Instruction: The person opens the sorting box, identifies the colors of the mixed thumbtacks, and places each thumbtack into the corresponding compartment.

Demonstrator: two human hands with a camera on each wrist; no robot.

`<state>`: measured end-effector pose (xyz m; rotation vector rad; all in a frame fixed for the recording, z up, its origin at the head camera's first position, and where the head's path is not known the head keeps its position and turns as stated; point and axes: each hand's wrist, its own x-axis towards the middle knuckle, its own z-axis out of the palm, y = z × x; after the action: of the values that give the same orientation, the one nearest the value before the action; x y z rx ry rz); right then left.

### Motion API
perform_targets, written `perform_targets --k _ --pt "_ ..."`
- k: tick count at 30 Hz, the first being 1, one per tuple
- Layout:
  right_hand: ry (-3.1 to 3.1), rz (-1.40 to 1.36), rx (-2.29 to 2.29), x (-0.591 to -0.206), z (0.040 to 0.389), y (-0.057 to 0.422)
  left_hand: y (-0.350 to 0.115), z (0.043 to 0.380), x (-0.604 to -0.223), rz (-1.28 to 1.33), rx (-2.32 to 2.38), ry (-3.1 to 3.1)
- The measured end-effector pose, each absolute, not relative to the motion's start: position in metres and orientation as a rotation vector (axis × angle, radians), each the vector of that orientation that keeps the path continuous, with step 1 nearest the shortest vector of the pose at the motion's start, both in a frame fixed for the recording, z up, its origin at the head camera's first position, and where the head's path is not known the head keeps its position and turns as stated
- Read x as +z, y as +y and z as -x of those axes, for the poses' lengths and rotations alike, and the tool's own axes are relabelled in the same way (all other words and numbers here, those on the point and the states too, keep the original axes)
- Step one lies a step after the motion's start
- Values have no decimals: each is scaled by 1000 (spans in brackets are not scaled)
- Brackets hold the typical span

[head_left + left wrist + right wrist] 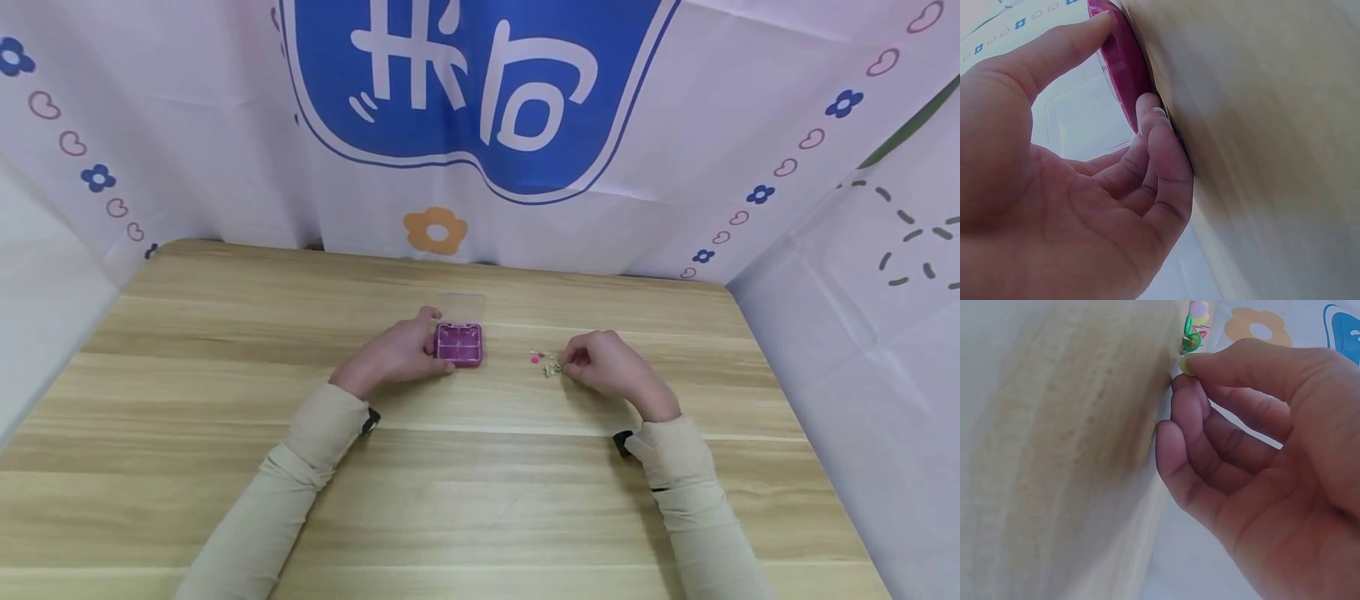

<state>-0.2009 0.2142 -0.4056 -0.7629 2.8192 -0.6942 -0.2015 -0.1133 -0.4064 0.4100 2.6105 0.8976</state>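
Observation:
A small purple compartment box (468, 362) sits on the table with its clear lid (462, 307) folded back. My left hand (401, 352) grips it from the left side, thumb at the near edge. In the left wrist view the fingertips touch the low side of the box (1124, 69). To the right lies a small pile of colourful thumbtacks (553, 367). At the pile's right edge, my right hand (611, 365) pinches a yellow-green thumbtack (1187, 365) between thumb and finger. Green, pink and pale thumbtacks (1192, 341) lie just beyond the fingertips in the right wrist view.
The wooden table (480, 500) reaches back to a white curtain (225, 183) with a blue printed sign and flowers. More white cloth (885, 333) hangs along the right side. A pink thumbtack (535, 360) lies at the pile's left.

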Motion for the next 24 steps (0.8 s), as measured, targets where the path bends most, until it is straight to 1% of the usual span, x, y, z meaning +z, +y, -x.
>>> perform_targets --k 12,24 --pt "2841 765 -708 -405 202 214 -113 201 -407 -400 881 2603" --pt "2831 761 -728 -394 206 209 -108 202 -406 -445 915 2599"
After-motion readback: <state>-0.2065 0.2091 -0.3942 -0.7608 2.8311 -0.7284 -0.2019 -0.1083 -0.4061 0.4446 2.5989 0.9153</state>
